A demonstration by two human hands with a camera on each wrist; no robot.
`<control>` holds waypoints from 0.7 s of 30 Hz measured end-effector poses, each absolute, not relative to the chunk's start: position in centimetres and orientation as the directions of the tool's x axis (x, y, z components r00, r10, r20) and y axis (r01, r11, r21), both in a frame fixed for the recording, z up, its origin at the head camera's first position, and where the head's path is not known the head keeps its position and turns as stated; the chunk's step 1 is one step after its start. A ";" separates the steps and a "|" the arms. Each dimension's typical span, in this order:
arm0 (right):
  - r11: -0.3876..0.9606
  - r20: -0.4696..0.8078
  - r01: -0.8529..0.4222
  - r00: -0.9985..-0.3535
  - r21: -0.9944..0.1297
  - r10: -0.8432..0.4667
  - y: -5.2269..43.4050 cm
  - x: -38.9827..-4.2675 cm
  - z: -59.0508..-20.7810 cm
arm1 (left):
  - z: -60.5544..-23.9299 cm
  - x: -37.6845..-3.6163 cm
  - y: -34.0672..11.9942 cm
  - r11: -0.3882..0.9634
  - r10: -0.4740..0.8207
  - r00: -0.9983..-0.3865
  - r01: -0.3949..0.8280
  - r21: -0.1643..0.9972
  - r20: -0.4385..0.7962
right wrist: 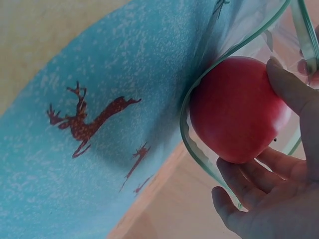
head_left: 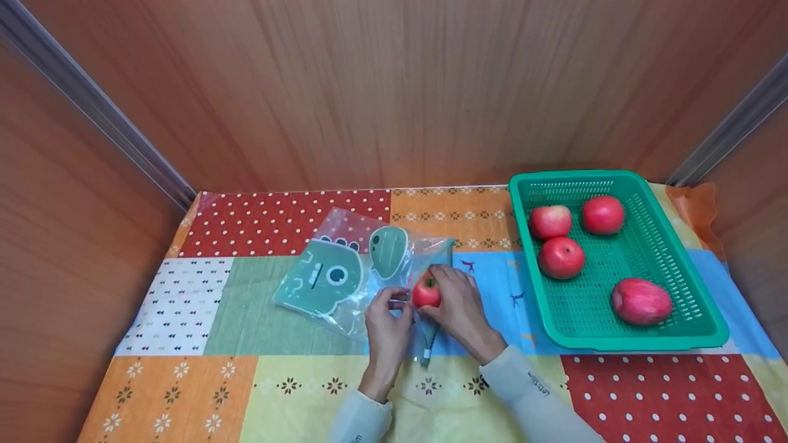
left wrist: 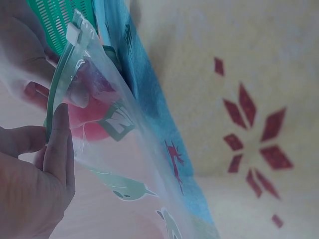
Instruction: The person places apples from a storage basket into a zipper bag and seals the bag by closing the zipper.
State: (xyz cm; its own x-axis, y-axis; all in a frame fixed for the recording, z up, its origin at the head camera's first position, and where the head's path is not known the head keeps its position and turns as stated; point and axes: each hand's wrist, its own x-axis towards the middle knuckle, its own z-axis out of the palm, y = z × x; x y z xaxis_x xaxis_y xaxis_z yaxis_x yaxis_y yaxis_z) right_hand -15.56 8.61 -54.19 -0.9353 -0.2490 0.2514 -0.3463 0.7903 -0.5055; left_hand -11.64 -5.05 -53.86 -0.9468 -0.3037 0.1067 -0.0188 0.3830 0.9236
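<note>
A clear zip bag (head_left: 335, 277) with a green cartoon print lies on the cloth, its mouth toward the right. My left hand (head_left: 388, 323) pinches the bag's green zip edge between thumb and fingers, as the left wrist view shows; the white slider (left wrist: 73, 34) sits at one end of that edge. With thumb and fingers around a red apple (right wrist: 237, 109), my right hand (head_left: 460, 304) holds it at the mouth of the bag. In the right wrist view the green rim of the mouth curves around the apple's far side.
To the right stands a green plastic basket (head_left: 640, 343) with several red apples (head_left: 561, 258) in it. A patchwork-patterned cloth (head_left: 295, 394) covers the table. Wood-grain panels (head_left: 431, 92) rise at the back and both sides.
</note>
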 end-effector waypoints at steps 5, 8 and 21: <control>0.793 0.267 -0.351 -0.932 -0.498 -0.245 8.5 -15.7 -54.3 | -53.9 -11.7 -4.9 0.390 -0.295 -0.946 0.006 0.921 0.131; 0.796 0.272 -0.357 -0.929 -0.489 -0.249 8.3 -15.8 -54.4 | -54.0 -11.6 -4.9 0.397 -0.291 -0.946 0.016 0.918 0.142; 0.800 0.262 -0.327 -0.940 -0.504 -0.219 7.6 -15.9 -54.8 | -54.0 -11.3 -5.0 0.378 -0.290 -0.949 0.000 0.926 0.119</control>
